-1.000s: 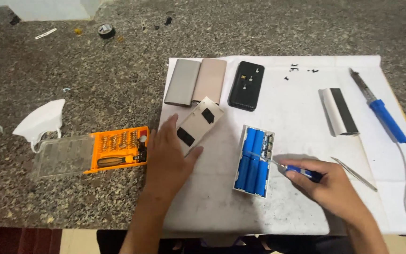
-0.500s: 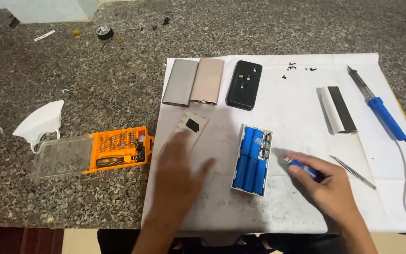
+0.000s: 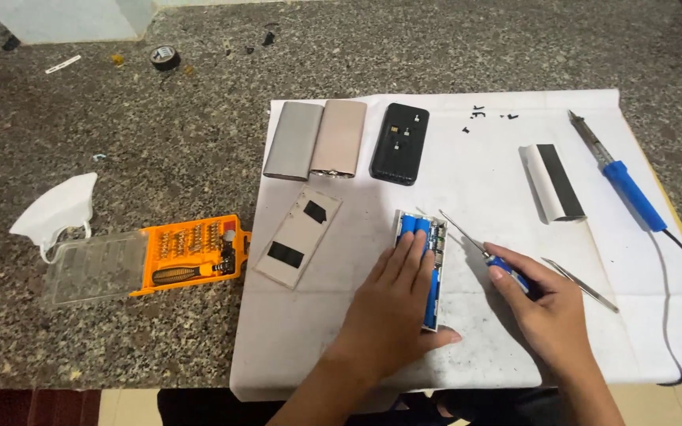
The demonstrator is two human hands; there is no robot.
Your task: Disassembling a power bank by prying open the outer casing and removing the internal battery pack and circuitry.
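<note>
Moved since the earlier frame: my left hand (image 3: 396,304) has left the cover (image 3: 297,237) and now lies flat on the cell pack (image 3: 422,260), fingers together, pressing it to the sheet (image 3: 483,173) so it does not slide. Cover — set aside, left of the pack, inner side up. Right hand (image 3: 550,312) is closed on a blue-handled screwdriver (image 3: 485,254), held pen-fashion, tip angled at the pack's upper right edge; whether it touches I cannot tell. Around: two metal shells (image 3: 316,140) and a black case (image 3: 400,143) in a row above; bit set (image 3: 187,252) on the stone at left; tweezers (image 3: 579,284), soldering iron (image 3: 619,173) and a folded sleeve (image 3: 554,181) at right, well apart. My palm hides most of the cells.
</note>
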